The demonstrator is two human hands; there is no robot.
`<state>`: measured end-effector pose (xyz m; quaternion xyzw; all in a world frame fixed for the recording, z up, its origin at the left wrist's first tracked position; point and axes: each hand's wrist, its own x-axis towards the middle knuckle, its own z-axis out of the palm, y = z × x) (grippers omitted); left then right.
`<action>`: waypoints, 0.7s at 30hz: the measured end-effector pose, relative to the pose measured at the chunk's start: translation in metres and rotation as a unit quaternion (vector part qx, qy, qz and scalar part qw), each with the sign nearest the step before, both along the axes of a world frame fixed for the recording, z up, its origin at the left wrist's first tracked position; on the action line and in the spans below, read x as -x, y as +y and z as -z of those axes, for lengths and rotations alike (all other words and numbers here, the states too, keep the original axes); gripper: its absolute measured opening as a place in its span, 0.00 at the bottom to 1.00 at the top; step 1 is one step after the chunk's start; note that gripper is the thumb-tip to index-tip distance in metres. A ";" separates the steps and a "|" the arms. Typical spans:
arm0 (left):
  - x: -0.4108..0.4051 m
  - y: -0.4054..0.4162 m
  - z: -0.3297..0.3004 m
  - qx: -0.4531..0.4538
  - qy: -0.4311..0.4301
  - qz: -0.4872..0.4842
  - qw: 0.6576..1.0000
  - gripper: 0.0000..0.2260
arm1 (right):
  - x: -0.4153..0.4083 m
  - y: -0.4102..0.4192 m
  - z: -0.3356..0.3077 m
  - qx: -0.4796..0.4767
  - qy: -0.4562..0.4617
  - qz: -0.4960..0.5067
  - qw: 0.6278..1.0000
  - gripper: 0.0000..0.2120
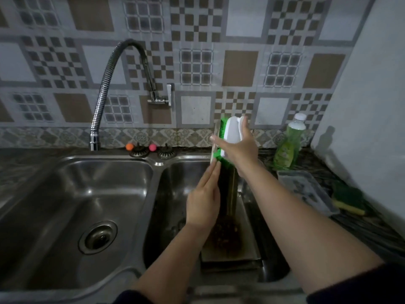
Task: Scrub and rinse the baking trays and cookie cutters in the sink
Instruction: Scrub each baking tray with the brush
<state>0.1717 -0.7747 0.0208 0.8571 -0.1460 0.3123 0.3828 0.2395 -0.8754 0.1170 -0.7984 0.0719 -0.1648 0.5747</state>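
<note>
A dark, dirty baking tray (228, 194) stands on edge over the right sink basin (175, 183). My left hand (203, 202) lies flat against its left side and props it upright. My right hand (237, 143) grips a white-handled scrub brush with green bristles (231, 133), pressed against the tray's top end. Another metal tray (230, 257) lies flat at the bottom of the right basin under the upright one, with brown residue near its base. I see no cookie cutters.
The left basin (87, 205) holds only its drain (98, 236). A flexible tap (114, 69) arches over it. On the right counter stand a green soap bottle (294, 132), a soap pouch (283, 154), a clear plastic tray (306, 191) and a green-yellow sponge (348, 200).
</note>
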 end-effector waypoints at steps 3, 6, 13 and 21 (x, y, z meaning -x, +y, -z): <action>-0.004 -0.016 0.007 0.000 0.002 0.008 1.000 0.23 | 0.003 0.012 0.011 0.037 0.004 0.017 0.999 0.52; -0.003 -0.016 0.018 -0.018 0.016 0.004 1.000 0.23 | 0.004 0.015 0.019 0.048 0.016 0.055 0.997 0.49; -0.007 0.000 0.020 -0.108 0.028 -0.001 0.994 0.22 | 0.001 0.011 0.027 0.119 0.050 0.095 0.987 0.47; -0.011 0.011 0.022 -0.082 0.027 -0.027 0.996 0.27 | -0.003 0.002 0.021 0.110 0.051 0.135 0.983 0.44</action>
